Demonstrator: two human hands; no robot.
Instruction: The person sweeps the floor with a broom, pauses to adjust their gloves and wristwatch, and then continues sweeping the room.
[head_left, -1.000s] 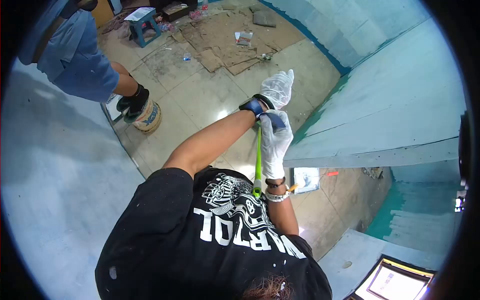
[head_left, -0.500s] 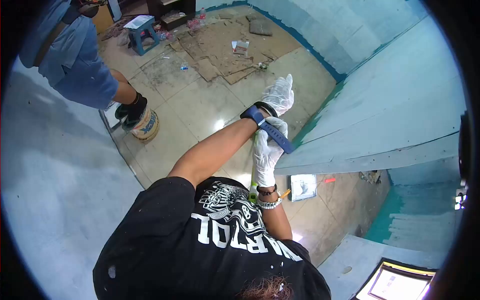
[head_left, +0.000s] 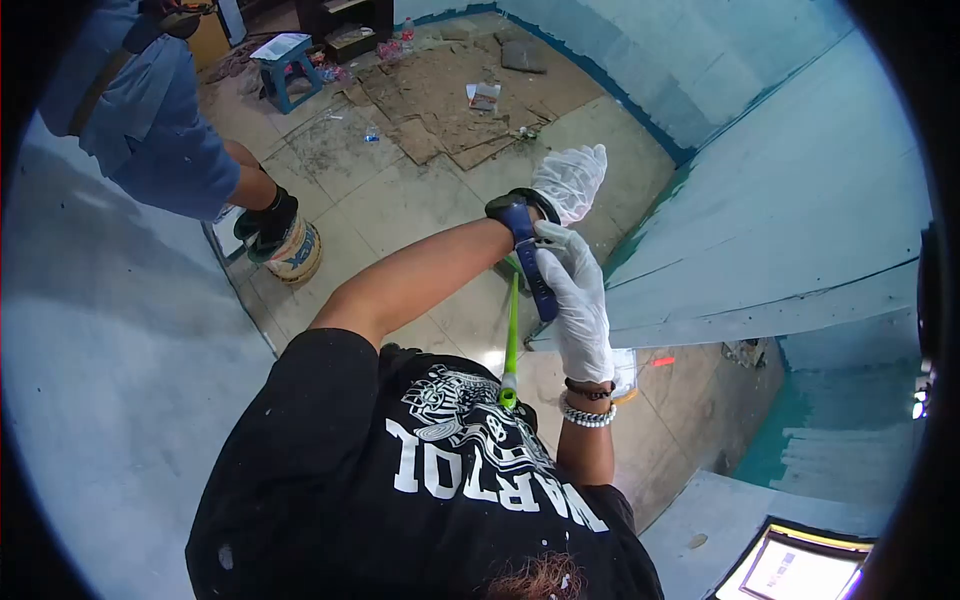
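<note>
My left hand (head_left: 570,184), in a white glove, is stretched out in front of me with its fingers extended and nothing in it. Around that wrist are a dark band and a watch (head_left: 508,208), whose blue strap (head_left: 532,262) hangs loose. My right hand (head_left: 578,290), also gloved, is at the left wrist with thumb and fingertips closed on the strap. A bracelet of pale beads (head_left: 588,414) circles my right wrist. A green pole (head_left: 513,330) stands between my arms, its upper end near my black shirt (head_left: 440,500); neither hand touches it.
At the left, a person in blue shorts (head_left: 180,160) stands with feet on a paint bucket (head_left: 297,250). Further back are a blue stool (head_left: 285,72) and torn brown sheets (head_left: 430,100) on the tiled floor. A pale blue panel (head_left: 760,250) juts in from the right.
My right hand has shifted up and right, its fingers spreading along the strap. My left hand has moved slightly right and its fingers look straighter. The green pole now shows more fully.
</note>
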